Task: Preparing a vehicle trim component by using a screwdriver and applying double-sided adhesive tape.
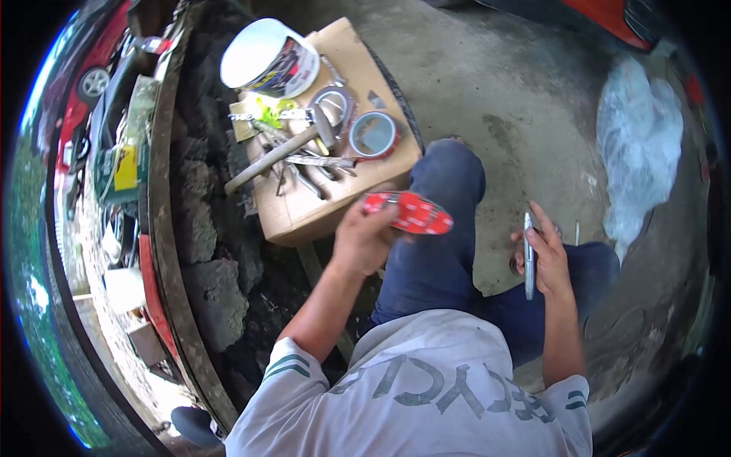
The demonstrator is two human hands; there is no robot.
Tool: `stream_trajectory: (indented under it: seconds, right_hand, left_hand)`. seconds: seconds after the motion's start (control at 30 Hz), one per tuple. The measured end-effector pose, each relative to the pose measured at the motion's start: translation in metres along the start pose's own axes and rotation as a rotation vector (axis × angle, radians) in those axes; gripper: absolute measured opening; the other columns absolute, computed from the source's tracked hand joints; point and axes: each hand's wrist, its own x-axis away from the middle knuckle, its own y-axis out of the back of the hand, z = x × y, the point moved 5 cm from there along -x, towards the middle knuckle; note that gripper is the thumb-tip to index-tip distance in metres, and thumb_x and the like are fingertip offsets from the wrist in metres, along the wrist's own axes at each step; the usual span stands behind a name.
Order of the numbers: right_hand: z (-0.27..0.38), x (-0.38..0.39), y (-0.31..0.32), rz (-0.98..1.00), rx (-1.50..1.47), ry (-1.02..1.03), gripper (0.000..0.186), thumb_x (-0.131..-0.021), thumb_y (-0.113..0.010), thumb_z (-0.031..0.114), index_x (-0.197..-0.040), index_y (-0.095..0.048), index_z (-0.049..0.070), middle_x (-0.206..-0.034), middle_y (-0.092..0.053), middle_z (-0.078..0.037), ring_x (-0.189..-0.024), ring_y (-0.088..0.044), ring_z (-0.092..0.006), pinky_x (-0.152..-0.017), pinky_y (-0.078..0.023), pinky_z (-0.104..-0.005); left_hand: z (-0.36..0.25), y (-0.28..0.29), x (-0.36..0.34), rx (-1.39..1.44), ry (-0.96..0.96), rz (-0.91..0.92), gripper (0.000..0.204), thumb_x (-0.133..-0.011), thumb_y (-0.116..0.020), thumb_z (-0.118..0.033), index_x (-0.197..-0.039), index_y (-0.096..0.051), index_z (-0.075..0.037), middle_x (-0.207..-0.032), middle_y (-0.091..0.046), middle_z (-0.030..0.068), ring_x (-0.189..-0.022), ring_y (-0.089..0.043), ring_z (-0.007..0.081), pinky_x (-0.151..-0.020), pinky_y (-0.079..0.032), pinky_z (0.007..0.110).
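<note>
My left hand (367,236) is closed around one end of a flat oval piece (420,213), its upper face red with white marks. The piece is held out over my left thigh, close to the near right corner of a cardboard box (285,221). My right hand (550,255), off to the right above my bent right leg, grips a slim silver tool (529,263) that stands lengthwise along the fingers. It resembles a utility knife, but its exact kind cannot be made out. The index finger stretches out past the tool.
On the box stand a white bucket (263,57), a hammer (278,156), a red-rimmed tape roll (374,135), a greyish tape roll (333,103) and several metal hand tools (308,179). Clear plastic sheeting (638,145) lies at the right. Broken concrete (213,301) edges the left.
</note>
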Motion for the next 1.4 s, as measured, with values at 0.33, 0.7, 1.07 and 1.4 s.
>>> stream_trajectory:
  seconds: [0.33,0.7,1.07,1.4]
  right_hand:
    - [-0.005,-0.033,0.021,-0.1,0.028,-0.08,0.057,-0.092,-0.058,0.017,-0.143,-0.032,0.012,-0.086,-0.058,-0.009,-0.05,-0.054,-0.0131,-0.039,-0.045,-0.0266]
    - [-0.011,-0.029,0.027,-0.112,0.059,-0.066,0.057,-0.092,-0.058,0.018,-0.142,-0.032,0.009,-0.087,-0.058,-0.01,-0.052,-0.054,-0.0132,-0.04,-0.045,-0.0259]
    - [-0.018,-0.035,0.03,-0.123,0.067,-0.068,0.053,-0.093,-0.055,0.017,-0.142,-0.034,0.01,-0.085,-0.057,-0.01,-0.051,-0.054,-0.0149,-0.04,-0.045,-0.0278]
    - [-0.024,-0.04,0.036,-0.151,0.094,-0.056,0.052,-0.093,-0.056,0.018,-0.141,-0.036,0.009,-0.084,-0.058,-0.01,-0.05,-0.053,-0.0138,-0.039,-0.046,-0.027]
  left_hand:
    - [-0.136,0.155,0.027,-0.933,-0.378,-0.582,0.019,-0.085,-0.052,-0.003,-0.103,-0.057,0.001,-0.088,-0.062,0.0138,-0.078,-0.066,0.0334,-0.07,-0.055,0.042]
    - [-0.132,0.121,0.025,-1.765,-0.5,-0.534,0.036,-0.074,-0.061,-0.003,-0.11,-0.06,0.003,-0.105,-0.061,0.0193,-0.099,-0.061,0.0349,-0.087,-0.048,0.039]
    - [-0.176,0.121,0.005,-1.695,-0.792,-0.686,0.027,-0.078,-0.063,-0.008,-0.102,-0.064,0.004,-0.104,-0.064,0.0192,-0.097,-0.063,0.0344,-0.086,-0.049,0.037]
    - [-0.242,0.173,-0.125,-1.792,-0.478,-0.947,0.05,-0.073,-0.071,-0.031,-0.114,-0.063,-0.004,-0.107,-0.065,0.0227,-0.101,-0.061,0.0365,-0.089,-0.048,0.041]
